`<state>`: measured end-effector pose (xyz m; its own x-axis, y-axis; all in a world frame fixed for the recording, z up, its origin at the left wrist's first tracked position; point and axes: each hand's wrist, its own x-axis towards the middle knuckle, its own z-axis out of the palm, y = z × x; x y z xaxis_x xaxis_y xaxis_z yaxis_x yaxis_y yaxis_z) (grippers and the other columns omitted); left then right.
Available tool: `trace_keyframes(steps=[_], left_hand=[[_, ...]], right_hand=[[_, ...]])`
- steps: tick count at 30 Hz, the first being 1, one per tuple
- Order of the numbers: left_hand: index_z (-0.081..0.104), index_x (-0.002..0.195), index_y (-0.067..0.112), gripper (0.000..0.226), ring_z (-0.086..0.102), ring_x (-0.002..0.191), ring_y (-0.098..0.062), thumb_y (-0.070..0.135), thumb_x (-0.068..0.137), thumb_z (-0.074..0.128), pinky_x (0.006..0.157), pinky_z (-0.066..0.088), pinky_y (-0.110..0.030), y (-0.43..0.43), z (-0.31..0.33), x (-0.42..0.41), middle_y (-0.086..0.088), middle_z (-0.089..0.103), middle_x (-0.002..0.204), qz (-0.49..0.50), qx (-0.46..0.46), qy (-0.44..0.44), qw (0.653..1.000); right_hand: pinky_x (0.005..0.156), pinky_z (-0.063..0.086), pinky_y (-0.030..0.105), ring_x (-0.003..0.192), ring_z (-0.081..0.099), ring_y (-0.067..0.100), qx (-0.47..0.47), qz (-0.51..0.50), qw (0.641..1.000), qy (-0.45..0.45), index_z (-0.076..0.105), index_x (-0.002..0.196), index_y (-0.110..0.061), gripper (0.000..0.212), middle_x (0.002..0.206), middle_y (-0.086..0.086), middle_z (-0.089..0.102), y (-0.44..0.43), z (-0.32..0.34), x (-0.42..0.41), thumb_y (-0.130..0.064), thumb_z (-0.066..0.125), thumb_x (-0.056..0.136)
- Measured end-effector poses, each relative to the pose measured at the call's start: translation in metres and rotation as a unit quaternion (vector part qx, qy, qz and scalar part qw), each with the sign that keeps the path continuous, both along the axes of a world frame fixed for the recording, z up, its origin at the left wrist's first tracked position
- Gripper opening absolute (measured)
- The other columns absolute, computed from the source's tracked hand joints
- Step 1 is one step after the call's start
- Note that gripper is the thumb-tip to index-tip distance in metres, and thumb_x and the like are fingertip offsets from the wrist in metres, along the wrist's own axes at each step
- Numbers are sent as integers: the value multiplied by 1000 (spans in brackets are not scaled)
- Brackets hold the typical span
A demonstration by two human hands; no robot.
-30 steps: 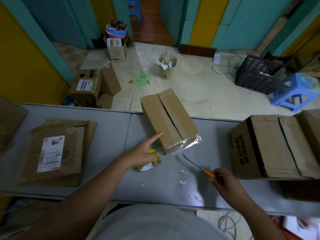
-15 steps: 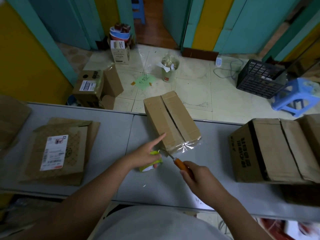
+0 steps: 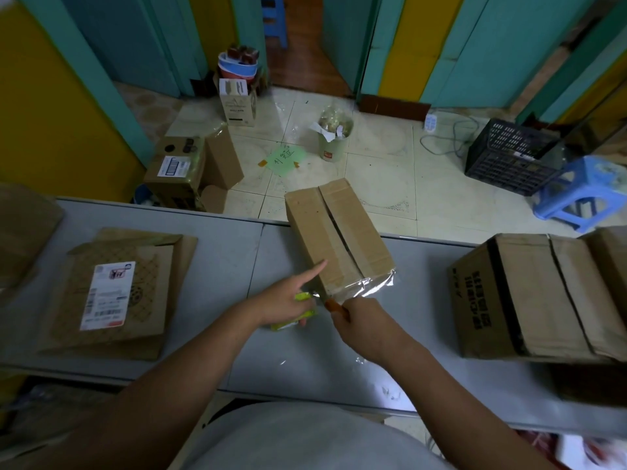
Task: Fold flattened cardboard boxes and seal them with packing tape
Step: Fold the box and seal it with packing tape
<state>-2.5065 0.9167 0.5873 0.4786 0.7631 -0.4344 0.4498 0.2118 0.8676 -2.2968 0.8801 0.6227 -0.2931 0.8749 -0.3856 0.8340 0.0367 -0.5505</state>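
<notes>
A folded brown cardboard box (image 3: 334, 232) lies on the grey table (image 3: 220, 252), its two top flaps closed with a gap between them. Clear packing tape (image 3: 368, 286) stretches off its near end. My left hand (image 3: 288, 300) grips the yellow-green tape roll (image 3: 298, 315) just left of that end, forefinger pointing at the box. My right hand (image 3: 364, 329) holds an orange-handled knife (image 3: 334, 305), its blade at the tape between roll and box.
Flattened cardboard with a shipping label (image 3: 112, 293) lies at the left. A larger strapped box (image 3: 536, 296) stands at the right. Beyond the table edge the floor holds boxes (image 3: 190, 164), a bin (image 3: 334, 137), a black crate (image 3: 509, 157) and a blue stool (image 3: 583, 195).
My right hand has brought the knife from the table's right-middle leftward up to the tape by the roll. The left hand has stayed on the roll.
</notes>
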Motion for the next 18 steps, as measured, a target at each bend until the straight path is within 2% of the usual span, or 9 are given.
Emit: trace_keyframes(steps=[2, 4, 7, 9, 10, 12, 14, 16, 18], left_hand=[[13, 158, 65, 88, 77, 96, -18, 16, 104, 62, 99, 59, -38, 1, 1, -1, 6, 25, 172, -11, 10, 19, 1000], [11, 157, 68, 88, 77, 97, -20, 20, 105, 64, 99, 59, -40, 1, 1, -2, 5, 18, 173, -17, 7, 28, 999], [12, 154, 72, 88, 79, 85, -17, 23, 104, 65, 96, 61, -45, 1, -1, -4, 1, 16, 175, -22, 7, 26, 999], [12, 153, 73, 88, 79, 84, -17, 23, 104, 66, 95, 62, -49, 1, -2, -6, 10, 10, 175, -26, 12, 31, 999], [12, 152, 74, 89, 78, 89, -17, 24, 104, 67, 96, 61, -50, 1, -2, -6, 13, 11, 175, -28, 20, 39, 999], [10, 152, 74, 90, 70, 116, -22, 25, 104, 67, 103, 58, -47, 1, 1, -8, 14, 13, 174, -37, 40, 64, 996], [6, 152, 75, 93, 61, 132, -28, 26, 103, 69, 104, 57, -40, 0, 3, -9, 13, 23, 172, -49, 60, 82, 994], [0, 150, 77, 97, 75, 110, -19, 29, 102, 69, 98, 60, -43, -3, 5, -9, 4, 44, 162, -65, 78, 109, 989], [-8, 149, 77, 101, 78, 91, -20, 35, 100, 71, 89, 62, -49, -5, 3, -10, -14, 64, 143, -73, 109, 164, 978]], right_hand=[[48, 30, 23, 48, 43, 11, 2, -7, 1000, 12, 44, 63, -18, 50, 56, -2, 44, -10, -1, 11, -39, 49, 107], [50, 34, 23, 51, 50, 16, 12, -11, 999, 45, 52, 70, -16, 44, 57, -2, 51, -28, -3, 28, -40, 52, 106], [60, 45, 24, 66, 63, 12, 15, -5, 999, 47, 68, 104, -22, 20, 74, -5, 67, -58, -19, 60, -38, 56, 103], [69, 52, 25, 77, 66, 6, 19, 3, 999, 25, 65, 120, -34, 25, 89, -12, 72, -76, -36, 82, -45, 54, 101], [73, 54, 25, 83, 66, 4, 27, 4, 1000, 14, 63, 124, -39, 28, 96, -17, 71, -83, -45, 93, -49, 52, 100], [76, 54, 26, 89, 63, 1, 52, 1, 999, 2, 58, 128, -46, 30, 102, -22, 65, -92, -61, 112, -48, 54, 98], [76, 52, 26, 90, 58, 3, 96, -3, 995, -5, 61, 128, -44, 37, 100, -23, 56, -93, -73, 125, -32, 65, 93], [76, 50, 29, 91, 55, 10, 135, -14, 991, -21, 68, 124, -35, 46, 101, -18, 55, -89, -84, 134, -15, 75, 84], [75, 50, 35, 92, 57, 18, 153, -21, 986, -60, 70, 122, -32, 58, 104, -10, 59, -81, -96, 141, -5, 85, 72]])
